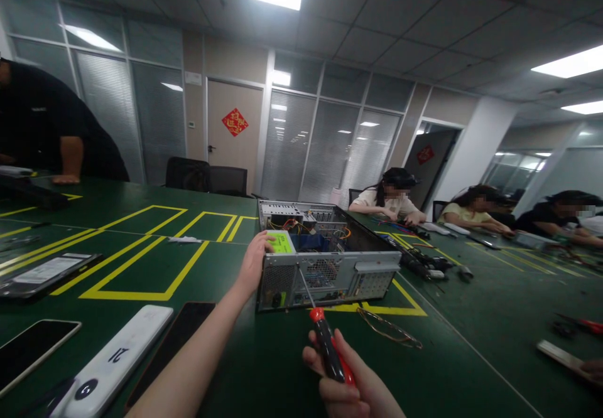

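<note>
An open desktop computer case (377, 264) lies on its side on the green table, its rear panel facing me and its wires and boards showing inside. In its near left corner sits a power supply (281, 243) with a bright green label. My left hand (254, 261) grips that corner, fingers curled over the power supply's edge; its thumb is hidden. Closed around the red and black handle of a screwdriver (325, 339) is my right hand (346, 374). The screwdriver's shaft points up to the rear panel beside the power supply; whether its tip sits in a screw is too small to tell.
Left of my arm lie a white device marked 21 (117, 355), a phone (35, 349) and a hard drive (47, 273). A thin cable loop (389, 329) rests before the case, black cables (424, 261) to its right. Several people sit or stand around the table.
</note>
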The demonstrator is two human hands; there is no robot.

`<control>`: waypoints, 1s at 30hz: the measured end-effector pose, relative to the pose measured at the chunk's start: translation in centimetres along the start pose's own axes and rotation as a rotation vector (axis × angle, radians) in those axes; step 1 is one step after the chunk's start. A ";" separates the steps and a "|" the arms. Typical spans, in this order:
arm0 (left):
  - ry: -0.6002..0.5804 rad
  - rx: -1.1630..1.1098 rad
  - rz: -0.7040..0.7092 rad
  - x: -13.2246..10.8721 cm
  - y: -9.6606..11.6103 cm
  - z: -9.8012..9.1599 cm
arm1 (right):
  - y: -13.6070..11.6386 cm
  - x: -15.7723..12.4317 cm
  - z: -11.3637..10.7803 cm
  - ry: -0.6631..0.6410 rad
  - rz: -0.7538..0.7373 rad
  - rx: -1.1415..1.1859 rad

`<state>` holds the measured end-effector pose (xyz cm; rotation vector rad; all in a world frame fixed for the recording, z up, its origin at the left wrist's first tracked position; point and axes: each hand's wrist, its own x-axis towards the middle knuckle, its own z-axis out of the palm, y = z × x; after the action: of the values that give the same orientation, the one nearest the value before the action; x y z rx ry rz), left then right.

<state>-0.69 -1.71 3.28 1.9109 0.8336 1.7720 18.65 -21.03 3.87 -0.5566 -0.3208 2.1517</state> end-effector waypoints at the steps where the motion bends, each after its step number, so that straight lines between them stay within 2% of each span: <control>1: 0.001 0.000 -0.004 0.0 0.0 0.0 | 0.0 -0.1 0.0 0.001 -0.004 -0.013; 11: -0.003 -0.005 -0.011 0.0 0.2 0.0 | -0.4 -2.0 1.5 -0.122 -0.041 -0.255; 15: 0.006 -0.018 -0.003 0.0 0.0 0.0 | -0.5 -2.1 1.1 -0.081 -0.088 -0.295; 19: 0.011 -0.028 0.011 0.0 0.0 0.1 | -0.4 -1.8 0.8 -0.001 -0.165 -0.128; 23: 0.004 -0.012 0.005 0.0 0.1 0.0 | -0.6 -1.7 1.1 0.122 -0.096 -0.040; 26: 0.000 -0.003 -0.004 0.0 0.1 0.0 | -0.7 -1.8 1.1 0.168 -0.062 -0.087; 30: 0.008 -0.008 -0.007 0.0 0.0 0.0 | -0.4 -1.6 0.7 0.152 -0.133 -0.218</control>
<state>-0.71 -1.74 3.30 1.8943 0.8335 1.7776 19.41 -22.10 5.13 -0.7959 -0.4980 1.9459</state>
